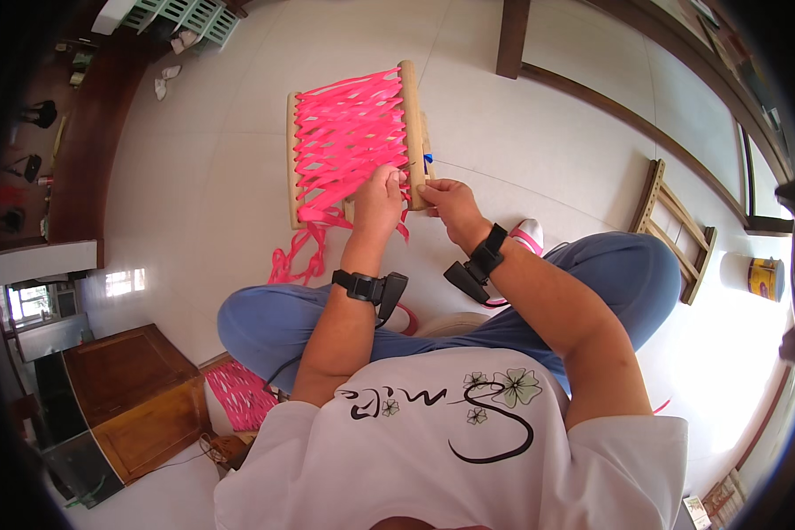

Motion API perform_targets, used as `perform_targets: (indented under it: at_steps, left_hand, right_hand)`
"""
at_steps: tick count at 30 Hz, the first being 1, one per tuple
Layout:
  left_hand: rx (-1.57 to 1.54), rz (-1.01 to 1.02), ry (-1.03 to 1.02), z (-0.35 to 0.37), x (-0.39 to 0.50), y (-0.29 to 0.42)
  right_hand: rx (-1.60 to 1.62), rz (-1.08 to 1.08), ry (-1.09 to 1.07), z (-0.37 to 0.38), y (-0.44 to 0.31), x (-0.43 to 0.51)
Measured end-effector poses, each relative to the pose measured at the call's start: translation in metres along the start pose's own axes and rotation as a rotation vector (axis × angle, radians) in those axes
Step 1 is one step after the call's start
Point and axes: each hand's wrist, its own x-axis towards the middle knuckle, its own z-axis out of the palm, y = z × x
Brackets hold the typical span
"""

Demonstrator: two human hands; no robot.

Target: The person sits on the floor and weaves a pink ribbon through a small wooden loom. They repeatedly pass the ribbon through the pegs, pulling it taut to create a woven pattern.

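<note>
A wooden folding stool frame (408,119) stands before me, with pink ribbon (351,132) laced back and forth through holes in its two rails. Near the lower end of the right rail, my left hand (379,199) has its fingers pinched together at the lacing; a thin dark tool or wire shows by the fingertips, too small to name. My right hand (452,202) grips the lower end of that same rail between thumb and fingers. Loose pink ribbon (298,255) hangs from the lower left corner. A small blue tie (428,158) sits beside the right rail.
A bare wooden stool frame (677,232) and a yellow-labelled bucket (766,278) stand at the right. At lower left are another pink-laced seat (242,397) and a wooden cabinet (132,391). A green plastic rack (192,16) stands at the upper left, near white shoes (165,81).
</note>
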Motion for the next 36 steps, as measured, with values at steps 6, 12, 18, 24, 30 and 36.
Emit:
perform_targets:
  at_steps: [6, 12, 18, 24, 30, 36]
  left_hand:
    - [0.016, 0.022, -0.031, -0.003, -0.001, 0.001]
    - [-0.005, 0.061, -0.030, -0.009, -0.006, 0.001]
    - [0.240, 0.264, -0.005, -0.024, -0.011, 0.000]
    - [0.408, 0.240, -0.098, -0.032, -0.020, 0.007]
    - [0.451, 0.220, -0.128, -0.037, -0.023, 0.009]
    - [0.457, 0.176, -0.178, -0.038, -0.021, 0.006]
  right_hand:
    - [-0.032, -0.027, 0.019, 0.000, 0.006, 0.005]
    - [-0.098, 0.010, -0.010, -0.005, 0.005, 0.010]
    - [-0.161, 0.020, 0.015, -0.006, 0.004, 0.008]
    - [-0.187, 0.026, 0.012, -0.006, 0.004, 0.009]
    - [-0.164, 0.020, -0.018, -0.007, 0.002, 0.008]
    - [-0.134, 0.008, 0.015, -0.004, 0.001, 0.006]
